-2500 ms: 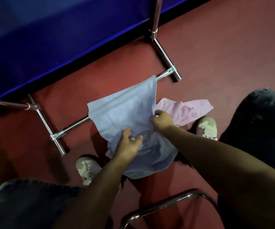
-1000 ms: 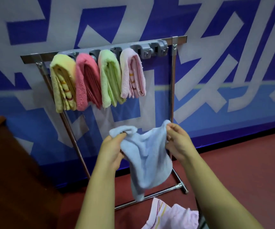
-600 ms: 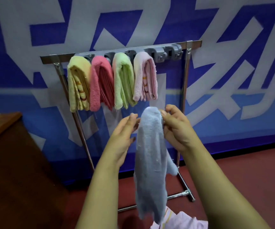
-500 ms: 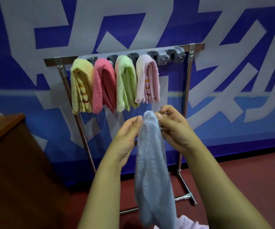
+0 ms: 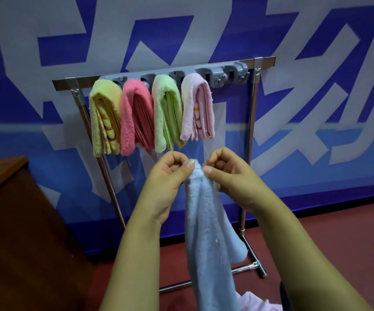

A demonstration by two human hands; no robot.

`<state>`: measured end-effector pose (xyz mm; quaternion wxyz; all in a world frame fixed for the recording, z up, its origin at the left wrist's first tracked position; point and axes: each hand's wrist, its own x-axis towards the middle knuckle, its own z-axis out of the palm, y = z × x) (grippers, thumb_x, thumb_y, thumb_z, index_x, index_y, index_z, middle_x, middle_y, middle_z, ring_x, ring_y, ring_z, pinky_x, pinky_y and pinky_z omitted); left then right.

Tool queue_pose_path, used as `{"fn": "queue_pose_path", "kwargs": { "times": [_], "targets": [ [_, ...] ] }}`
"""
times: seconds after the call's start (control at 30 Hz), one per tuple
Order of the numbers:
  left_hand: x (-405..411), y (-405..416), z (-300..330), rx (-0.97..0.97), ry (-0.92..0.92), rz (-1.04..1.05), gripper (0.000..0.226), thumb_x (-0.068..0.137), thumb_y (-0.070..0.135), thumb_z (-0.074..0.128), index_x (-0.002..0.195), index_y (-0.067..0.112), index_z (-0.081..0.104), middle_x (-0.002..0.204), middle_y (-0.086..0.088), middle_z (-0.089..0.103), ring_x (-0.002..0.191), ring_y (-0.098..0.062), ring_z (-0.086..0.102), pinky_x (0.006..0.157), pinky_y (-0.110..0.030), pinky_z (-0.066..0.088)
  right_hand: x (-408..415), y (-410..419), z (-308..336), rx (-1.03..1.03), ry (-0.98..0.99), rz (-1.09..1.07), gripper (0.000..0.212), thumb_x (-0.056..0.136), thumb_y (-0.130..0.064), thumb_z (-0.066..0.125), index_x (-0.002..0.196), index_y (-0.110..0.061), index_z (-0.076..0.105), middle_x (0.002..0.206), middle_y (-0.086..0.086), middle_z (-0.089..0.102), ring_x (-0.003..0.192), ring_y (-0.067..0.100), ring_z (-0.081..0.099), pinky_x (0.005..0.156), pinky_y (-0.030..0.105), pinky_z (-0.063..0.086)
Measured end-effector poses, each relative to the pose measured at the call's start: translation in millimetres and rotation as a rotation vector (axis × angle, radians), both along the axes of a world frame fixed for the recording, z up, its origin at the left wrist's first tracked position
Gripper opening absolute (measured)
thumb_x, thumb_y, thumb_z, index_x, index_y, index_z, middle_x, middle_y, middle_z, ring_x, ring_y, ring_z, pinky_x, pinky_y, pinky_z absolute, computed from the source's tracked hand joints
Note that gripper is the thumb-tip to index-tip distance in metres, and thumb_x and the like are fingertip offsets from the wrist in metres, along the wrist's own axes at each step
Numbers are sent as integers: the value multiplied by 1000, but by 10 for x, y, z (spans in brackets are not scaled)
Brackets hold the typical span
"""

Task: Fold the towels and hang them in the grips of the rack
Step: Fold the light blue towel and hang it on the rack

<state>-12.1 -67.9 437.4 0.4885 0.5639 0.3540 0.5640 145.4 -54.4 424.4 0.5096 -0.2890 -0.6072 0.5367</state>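
A light blue towel [image 5: 208, 232] hangs folded lengthwise in front of me. My left hand [image 5: 170, 176] and my right hand [image 5: 226, 173] both pinch its top edge, close together, below the rack. The metal rack [image 5: 252, 122] stands against the wall with a grey strip of grips along its top bar. Hanging folded from the grips, left to right, are a yellow towel [image 5: 104, 117], a dark pink towel [image 5: 136, 117], a green towel [image 5: 167, 113] and a pale pink towel [image 5: 197, 106]. Two grips [image 5: 228, 76] at the right end hold nothing.
A brown wooden cabinet [image 5: 13, 221] stands at the left. Another pale pink towel [image 5: 255, 303] lies on the red floor by the rack's base bar [image 5: 244, 269]. A blue and white banner wall [image 5: 316, 108] is behind the rack.
I lifted the blue towel from the floor, brought its two top corners together so it hangs folded, and my hands now pinch the top edge side by side.
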Motion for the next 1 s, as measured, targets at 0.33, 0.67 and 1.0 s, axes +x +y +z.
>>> {"fn": "queue_pose_path", "kwargs": {
  "times": [0.33,0.67,1.0],
  "targets": [
    [-19,-49,2,-8,-167,-159,7,83,19,52,77,17,50,76,-5,56,73,-17,57,69,-30,46,57,-46,-57,-150,-35,188,25,91,-23,56,115,-16,59,60,-12,56,50,2,45,51,14,40],
    [-47,-44,-18,-45,8,-12,4,88,16,58,84,16,55,79,-4,64,77,-15,61,70,-28,48,-18,-24,74,148,-223,-96,7,90,-18,61,88,-11,63,75,0,57,71,13,50,66,26,43],
    [-112,-31,-6,65,87,120,13,83,0,63,82,11,56,76,0,63,72,-4,61,67,-15,49,-93,-14,132,349,-502,-178,3,90,-21,60,88,-19,61,73,-15,58,63,-5,51,62,9,40]
  ]
}}
